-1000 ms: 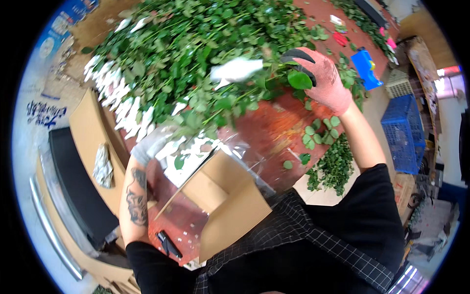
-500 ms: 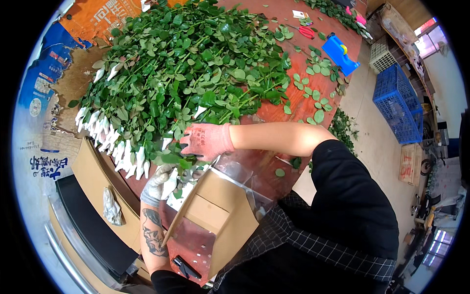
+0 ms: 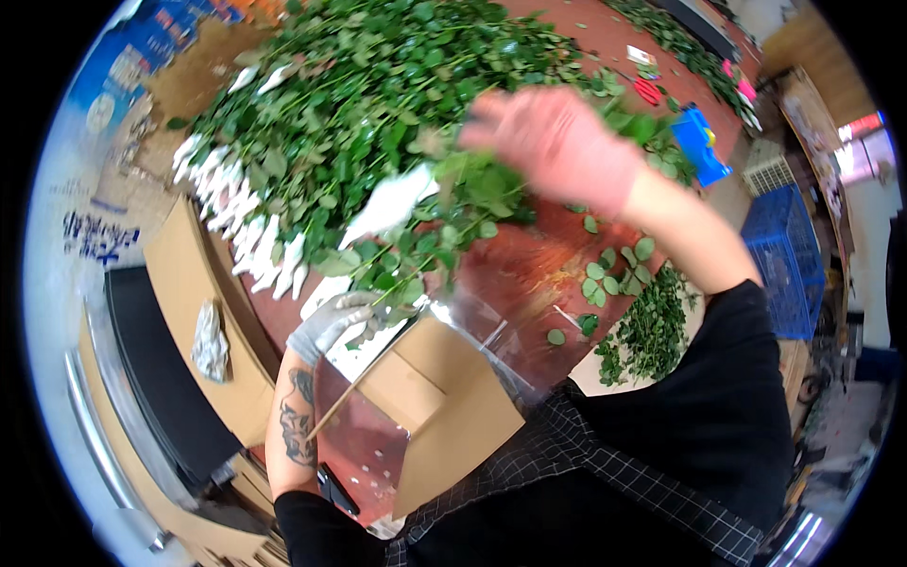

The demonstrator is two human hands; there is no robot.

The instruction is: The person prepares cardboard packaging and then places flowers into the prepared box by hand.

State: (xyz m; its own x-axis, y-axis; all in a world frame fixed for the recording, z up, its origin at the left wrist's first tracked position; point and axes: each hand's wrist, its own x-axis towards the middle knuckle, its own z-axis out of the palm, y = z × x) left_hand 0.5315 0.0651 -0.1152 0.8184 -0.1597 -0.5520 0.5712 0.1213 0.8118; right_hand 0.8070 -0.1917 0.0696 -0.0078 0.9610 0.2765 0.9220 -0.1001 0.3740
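Smeared by motion, my right hand in a pink glove is raised over the right part of a big pile of leafy stems, apparently rose stems. Its fingers look closed on one such stem, whose white-sleeved bud hangs to the lower left, also blurred. My left hand, in a greyish-white glove, has its fingers stretched and apart, beside a white sheet and some leaves. Just in front of it stands a cardboard piece with clear plastic film. Several white-sleeved buds line the pile's left edge.
Tall cardboard and black sheets lean at the left. A black tool lies near my left forearm. Red-handled scissors and a blue tape dispenser lie at the far right; a blue crate stands beyond.
My right hand has moved up and right from beside the left hand, with a sleeved stem lifted along. My left hand's fingers have spread. The whole view has shifted slightly.
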